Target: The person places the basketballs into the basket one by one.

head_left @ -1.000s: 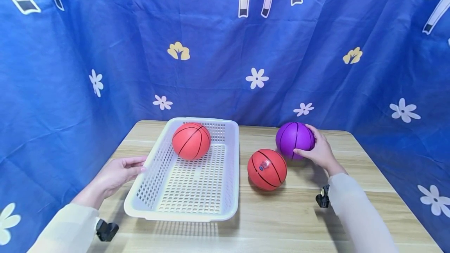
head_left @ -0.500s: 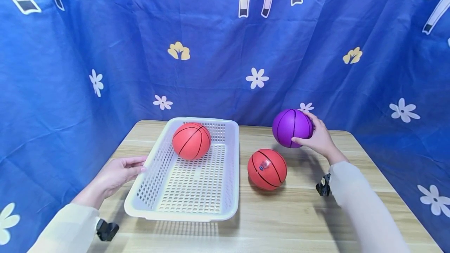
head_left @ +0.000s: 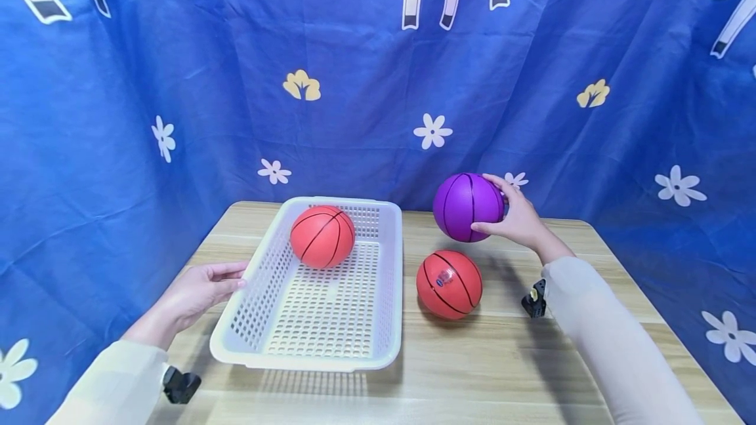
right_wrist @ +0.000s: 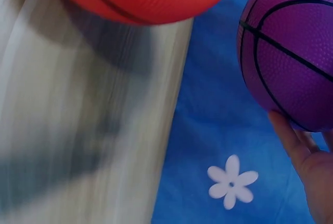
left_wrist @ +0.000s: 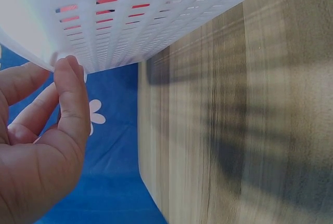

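Note:
My right hand [head_left: 518,220] grips a small purple basketball [head_left: 463,207] from its right side and holds it up over the far part of the table. In the right wrist view the fingertips sit against the lower side of the purple basketball [right_wrist: 294,52]. On the left, my left hand [head_left: 191,295] pinches the left rim of a white perforated plastic basket [head_left: 397,300]. The left wrist view shows thumb and fingers meeting at that rim [left_wrist: 39,60]. A red basketball [head_left: 321,237] lies inside the basket, toward its far end.
A second red basketball [head_left: 449,284] stands on the wooden table [head_left: 472,372], right of the basket and nearer than the purple one. Behind the table's far edge hangs a blue patterned cloth [head_left: 366,103], which also covers both sides.
My right hand has lifted the purple basketball off the table and carried it left, toward the basket. The left hand, basket and both red basketballs have stayed in place.

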Motion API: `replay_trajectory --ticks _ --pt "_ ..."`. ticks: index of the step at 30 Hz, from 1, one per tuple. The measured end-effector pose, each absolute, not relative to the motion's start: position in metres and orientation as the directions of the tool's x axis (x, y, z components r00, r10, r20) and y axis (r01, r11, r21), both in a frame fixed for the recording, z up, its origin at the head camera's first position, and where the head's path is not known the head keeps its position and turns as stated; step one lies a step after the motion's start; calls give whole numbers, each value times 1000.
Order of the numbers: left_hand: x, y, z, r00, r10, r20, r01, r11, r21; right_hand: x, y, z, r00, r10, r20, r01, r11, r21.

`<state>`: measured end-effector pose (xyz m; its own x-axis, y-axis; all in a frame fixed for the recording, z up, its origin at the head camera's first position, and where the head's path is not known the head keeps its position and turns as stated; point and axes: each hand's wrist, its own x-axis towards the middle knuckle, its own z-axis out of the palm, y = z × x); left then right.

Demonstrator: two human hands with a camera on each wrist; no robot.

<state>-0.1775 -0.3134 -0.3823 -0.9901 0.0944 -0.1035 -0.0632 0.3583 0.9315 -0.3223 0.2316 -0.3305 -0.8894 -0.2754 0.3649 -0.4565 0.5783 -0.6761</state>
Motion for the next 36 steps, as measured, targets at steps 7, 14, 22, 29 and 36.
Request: replay_trajectory --ticks 7,14,22,29,36 --pt "-177 -313 -383 -990 98 -102 -61 354 933 -319 211 -317 -857 -380 349 -510 525 -681" --pt "-177 -312 -382 -990 94 -101 -64 339 939 -296 177 -291 -823 -474 314 -543 491 -682" --pt "-178 -313 -383 -990 93 -102 -64 345 936 -295 144 -289 -779 -562 279 -550 398 -734" --pt "-177 -313 -382 -991 89 -104 -67 347 935 -303 121 -299 -712 -638 293 -608 352 -712" --pt "-178 -313 -383 -991 99 -95 -57 332 942 -295 93 -302 -680 -692 243 -598 331 -730"
